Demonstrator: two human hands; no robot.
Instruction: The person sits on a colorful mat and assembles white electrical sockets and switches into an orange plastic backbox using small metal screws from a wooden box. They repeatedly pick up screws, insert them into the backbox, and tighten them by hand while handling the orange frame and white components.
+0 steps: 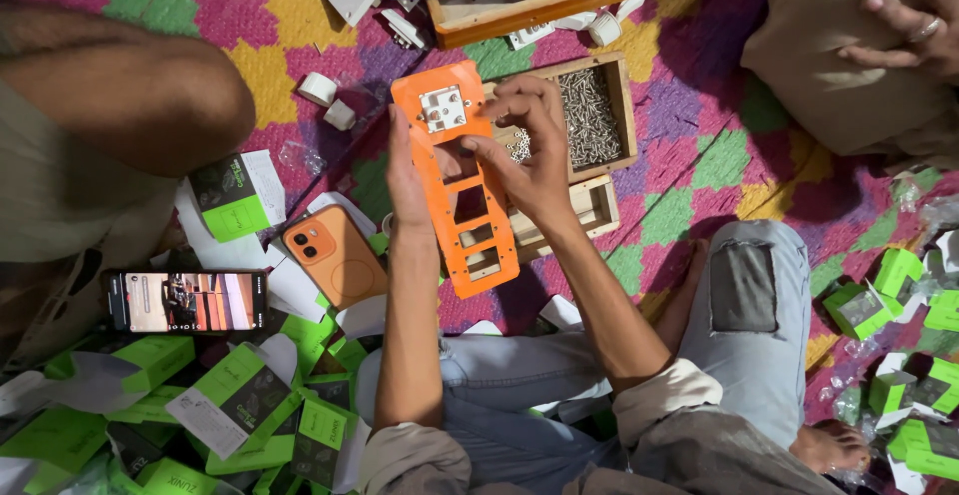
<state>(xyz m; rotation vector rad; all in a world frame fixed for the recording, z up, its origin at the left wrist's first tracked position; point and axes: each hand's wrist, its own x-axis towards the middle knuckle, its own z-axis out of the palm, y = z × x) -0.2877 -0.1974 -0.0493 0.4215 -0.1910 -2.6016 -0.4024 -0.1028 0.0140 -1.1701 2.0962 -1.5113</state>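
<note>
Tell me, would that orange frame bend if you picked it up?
Probably not much: the orange frame stays flat though the left hand grips only one edge. It looks light, being mostly cut-out openings. The white switch module may make its top end heavier.

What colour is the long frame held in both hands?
Orange frame, with rectangular cut-outs; the head view shows it.

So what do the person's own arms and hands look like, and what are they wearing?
Both forearms are bare. The left hand and right hand wear no gloves, and no rings or watch show on them. Grey-brown sleeves are rolled up near the elbows, with a lighter cuff turned out on the right arm. The person also wears light blue jeans with a darker patch at the knee.
</note>
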